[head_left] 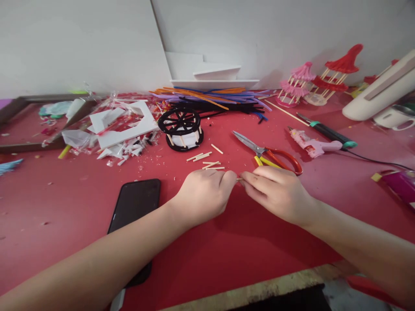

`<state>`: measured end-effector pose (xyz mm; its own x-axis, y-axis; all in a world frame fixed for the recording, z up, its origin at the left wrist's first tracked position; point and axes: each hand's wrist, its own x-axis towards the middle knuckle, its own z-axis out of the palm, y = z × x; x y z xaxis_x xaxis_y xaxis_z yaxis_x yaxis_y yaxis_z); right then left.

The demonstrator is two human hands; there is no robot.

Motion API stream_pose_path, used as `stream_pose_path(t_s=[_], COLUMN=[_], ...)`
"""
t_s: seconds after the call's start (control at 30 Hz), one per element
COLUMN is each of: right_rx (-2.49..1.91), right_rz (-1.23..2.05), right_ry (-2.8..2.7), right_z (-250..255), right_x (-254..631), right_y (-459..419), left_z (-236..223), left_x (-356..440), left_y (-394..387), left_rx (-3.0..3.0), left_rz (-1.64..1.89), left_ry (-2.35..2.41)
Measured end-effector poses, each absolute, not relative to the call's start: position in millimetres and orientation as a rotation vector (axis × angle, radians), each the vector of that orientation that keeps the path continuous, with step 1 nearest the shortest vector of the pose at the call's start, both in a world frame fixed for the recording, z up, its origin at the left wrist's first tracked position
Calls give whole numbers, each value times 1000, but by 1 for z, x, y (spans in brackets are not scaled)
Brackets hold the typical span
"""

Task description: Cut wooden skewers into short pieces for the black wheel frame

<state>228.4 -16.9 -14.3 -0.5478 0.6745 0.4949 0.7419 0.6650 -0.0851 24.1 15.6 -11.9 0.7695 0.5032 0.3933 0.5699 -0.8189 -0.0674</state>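
Observation:
My left hand [204,194] and my right hand [275,192] meet over the red table [227,242], fingertips pinched together on a thin wooden stick [239,179] that barely shows between them. Just beyond lie several short cut sticks [204,157]. Red-handled scissors [269,153] lie open to the right of them, with yellow sticks [267,162] beside the handles. A black pipe-cleaner wheel on a white core [181,128] stands behind the sticks.
A black phone [136,207] lies under my left forearm. A pink glue gun [309,144], a dark tool [326,131], a pipe-cleaner pile [214,97], foam-board scraps [116,125], pink and red pagoda models [319,75], a brown frame [19,125] and a white appliance [379,95] surround the work spot.

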Motion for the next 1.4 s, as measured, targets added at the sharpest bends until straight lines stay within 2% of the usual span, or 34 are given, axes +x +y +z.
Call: stream_pose_path(t_s=[0.2,0.37,0.47,0.73,0.87,1.4], right_rx=[-1162,-1299,-1292,-1374,-1236,-1234], right_rz=[-128,-148,-145,-21,73,-43], right_ry=[-2368,-2271,-2178,-2101,-2215,-2266], right_z=[-13,-15,-14,-13,-15,-11], right_x=[223,224,232,245,244,248], right_y=[-19,-14,-7,-3,-4,-1], left_z=[-14,-13,-9,-8,-10,-11], left_x=[26,24,18,13,12,12], left_y=[13,22,33,49,54,56], left_rx=[-2808,-2751,-2796,-2649,-2497,-2484], left_rz=[-498,-531,-940,-2353,-2757,-2742], left_ry=[-916,-1361,-1486,-1664,-1654,-1801])
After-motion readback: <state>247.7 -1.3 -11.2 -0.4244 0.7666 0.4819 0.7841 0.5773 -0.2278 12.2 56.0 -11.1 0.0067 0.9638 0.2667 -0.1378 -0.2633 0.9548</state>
